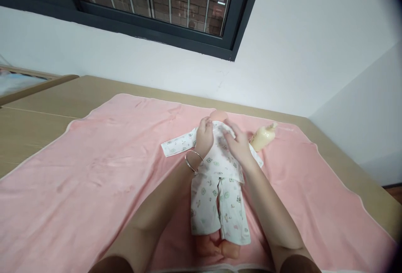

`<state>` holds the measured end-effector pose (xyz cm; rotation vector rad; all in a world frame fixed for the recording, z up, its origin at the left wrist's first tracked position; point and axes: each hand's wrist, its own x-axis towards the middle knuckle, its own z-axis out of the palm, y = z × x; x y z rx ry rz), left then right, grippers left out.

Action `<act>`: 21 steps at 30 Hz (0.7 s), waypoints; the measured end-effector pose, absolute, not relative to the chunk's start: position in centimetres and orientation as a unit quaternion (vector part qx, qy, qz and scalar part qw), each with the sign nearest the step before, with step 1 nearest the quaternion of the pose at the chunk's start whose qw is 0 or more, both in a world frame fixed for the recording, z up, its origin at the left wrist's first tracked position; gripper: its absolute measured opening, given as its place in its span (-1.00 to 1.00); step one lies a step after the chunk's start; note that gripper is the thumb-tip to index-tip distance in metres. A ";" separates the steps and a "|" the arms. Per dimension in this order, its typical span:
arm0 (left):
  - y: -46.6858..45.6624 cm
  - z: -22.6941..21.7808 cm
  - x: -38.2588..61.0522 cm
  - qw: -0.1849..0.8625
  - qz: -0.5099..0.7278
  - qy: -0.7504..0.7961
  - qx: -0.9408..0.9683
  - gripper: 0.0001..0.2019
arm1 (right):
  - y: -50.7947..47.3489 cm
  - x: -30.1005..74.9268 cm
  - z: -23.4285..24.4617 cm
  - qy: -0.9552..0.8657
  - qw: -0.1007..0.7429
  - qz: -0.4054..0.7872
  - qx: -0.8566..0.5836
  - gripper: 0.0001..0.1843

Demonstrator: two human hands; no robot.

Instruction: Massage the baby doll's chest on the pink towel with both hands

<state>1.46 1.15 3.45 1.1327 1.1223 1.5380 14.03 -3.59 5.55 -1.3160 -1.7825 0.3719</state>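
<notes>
At the far left corner of the light wooden tabletop point(37, 130), a wood-framed panel point(34, 82) lies along the edge. A pink fleece blanket point(103, 168) is spread over most of the tabletop and reaches its near edge. On the blanket, an empty sleeve point(177, 144) of a white cotton top printed with small green figures point(220, 164) lies flat, pointing toward the left edge.

Just right of the sleeve is the left hand point(204, 137), with a silver bangle point(194, 160) on its wrist. Its fingers are curled closed on the cloth of the top at the shoulder of a soft pink baby doll point(219, 116). The doll lies stretched out in the middle of the blanket, with its head toward the far edge and its bare feet point(220, 245) toward the near edge. Its legs are in matching white printed trousers point(220, 210).

The right hand point(238, 144) rests on the doll's chest, its fingers bent over the top and touching it; whether they pinch the cloth cannot be told. The two hands sit close together, one on either side of the doll's neck.

Just beside the right hand, a cream plastic bottle point(263, 138) lies on its side on the blanket near its far edge. Beyond the tabletop's far edge rises a white wall point(298, 55) with a dark-framed barred window point(157, 9).
</notes>
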 end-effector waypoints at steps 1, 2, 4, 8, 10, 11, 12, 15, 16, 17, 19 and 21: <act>1.8 2.9 1.0 0.444 0.626 0.465 0.441 -0.77 | -3.1 13.9 4.9 -0.751 0.387 0.162 -0.509 -0.48; 2.2 2.3 0.7 0.444 0.629 0.472 0.431 -0.77 | -2.6 13.7 4.2 -0.784 0.342 0.168 -0.491 -0.52; 2.6 1.4 0.6 0.443 0.632 0.473 0.426 -0.76 | -1.8 13.6 3.3 -0.824 0.273 0.153 -0.473 -0.53; 2.5 0.3 1.2 0.408 0.633 0.460 0.471 -0.76 | -0.7 14.4 2.0 -0.803 0.224 0.100 -0.543 -0.47; 2.3 0.0 1.5 0.390 0.631 0.462 0.487 -0.77 | -0.7 14.6 1.6 -0.765 0.218 0.095 -0.599 -0.37; 2.3 -0.1 1.6 0.385 0.631 0.464 0.488 -0.77 | -0.8 14.6 1.5 -0.745 0.217 0.092 -0.624 -0.31; 2.2 -0.2 1.7 0.383 0.631 0.467 0.487 -0.76 | -1.0 14.4 1.4 -0.728 0.215 0.087 -0.645 -0.27; 2.2 -0.3 1.7 0.383 0.634 0.470 0.481 -0.72 | -1.6 13.7 1.8 -0.741 0.198 0.068 -0.638 -0.32; 2.2 -0.4 1.6 0.382 0.634 0.471 0.480 -0.71 | -1.6 13.7 2.0 -0.768 0.187 0.068 -0.609 -0.38; 2.2 -0.4 1.6 0.381 0.632 0.473 0.482 -0.70 | -1.5 13.9 2.2 -0.795 0.176 0.074 -0.576 -0.43; 2.3 -0.5 1.6 0.376 0.624 0.476 0.492 -0.69 | -1.1 14.6 2.4 -0.826 0.165 0.089 -0.532 -0.49; 2.3 -0.5 1.6 0.369 0.615 0.478 0.507 -0.68 | -0.6 15.3 2.4 -0.809 0.175 0.098 -0.553 -0.44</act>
